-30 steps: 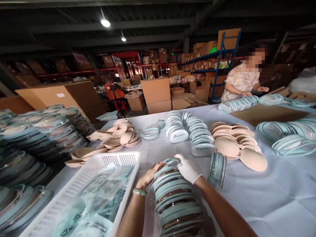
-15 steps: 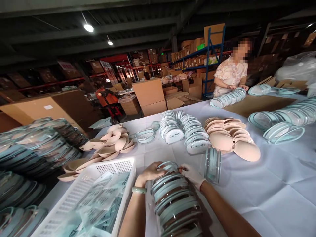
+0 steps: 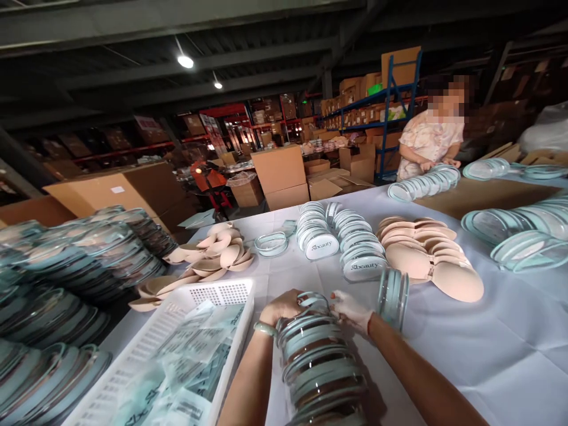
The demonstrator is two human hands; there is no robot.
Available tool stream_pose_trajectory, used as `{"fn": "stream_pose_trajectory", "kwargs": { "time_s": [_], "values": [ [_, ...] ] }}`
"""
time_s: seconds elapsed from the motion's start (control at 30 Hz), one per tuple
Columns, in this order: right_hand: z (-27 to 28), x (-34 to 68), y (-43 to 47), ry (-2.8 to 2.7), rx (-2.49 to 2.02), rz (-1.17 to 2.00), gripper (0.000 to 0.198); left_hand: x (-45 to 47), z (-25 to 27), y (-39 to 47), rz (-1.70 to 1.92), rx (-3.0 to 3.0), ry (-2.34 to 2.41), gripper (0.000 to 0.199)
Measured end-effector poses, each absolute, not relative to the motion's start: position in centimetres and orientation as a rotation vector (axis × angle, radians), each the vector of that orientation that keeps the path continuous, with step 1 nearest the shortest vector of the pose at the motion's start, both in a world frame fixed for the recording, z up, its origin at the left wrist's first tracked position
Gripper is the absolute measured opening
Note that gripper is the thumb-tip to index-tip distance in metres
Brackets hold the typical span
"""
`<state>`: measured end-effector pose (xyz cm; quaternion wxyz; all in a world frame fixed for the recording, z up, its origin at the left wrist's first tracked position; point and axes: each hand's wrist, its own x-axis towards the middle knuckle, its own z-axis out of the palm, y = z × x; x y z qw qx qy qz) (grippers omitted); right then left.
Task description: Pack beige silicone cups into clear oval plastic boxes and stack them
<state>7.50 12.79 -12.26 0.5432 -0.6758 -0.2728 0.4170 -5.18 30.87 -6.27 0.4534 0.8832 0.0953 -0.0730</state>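
Note:
My left hand (image 3: 286,306), with a pale green bangle at the wrist, is closed around a clear oval plastic case (image 3: 314,300) with a teal rim. This case is at the far end of a row of similar filled cases (image 3: 317,355) stretching towards me. My right hand (image 3: 354,312), in a thin white glove, is beside the case's right end. Its fingers are pinched together; whatever they grip is too small to make out. Just right of that hand, a few more teal-rimmed cases (image 3: 393,299) stand on edge.
A white basket (image 3: 226,290) of printed packets is at left. Beige bra cups lie in a loose pile (image 3: 231,254) and a nested row (image 3: 457,281). Branded cases (image 3: 322,245) stand mid-table. Stacked cases (image 3: 110,254) fill the left. Across the table, a person (image 3: 432,139) handles cases.
The view has swung slightly left, so everything sits further right. My right hand's fingers have drawn a little away from the case's end. My left hand keeps its hold.

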Motion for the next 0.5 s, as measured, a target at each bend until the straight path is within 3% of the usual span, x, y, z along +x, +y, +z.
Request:
{"fn": "stream_pose_trajectory", "kwargs": {
  "time_s": [0.33,0.5],
  "values": [
    [-7.5,7.5,15.3,-0.922,-1.802,0.718,0.018,-8.9,-6.9,31.5,0.027,1.963,0.162,0.068],
    [-8.2,9.3,14.0,-1.046,-2.034,0.519,0.020,-8.7,-7.0,31.2,0.073,1.982,0.280,0.067]
  ]
}}
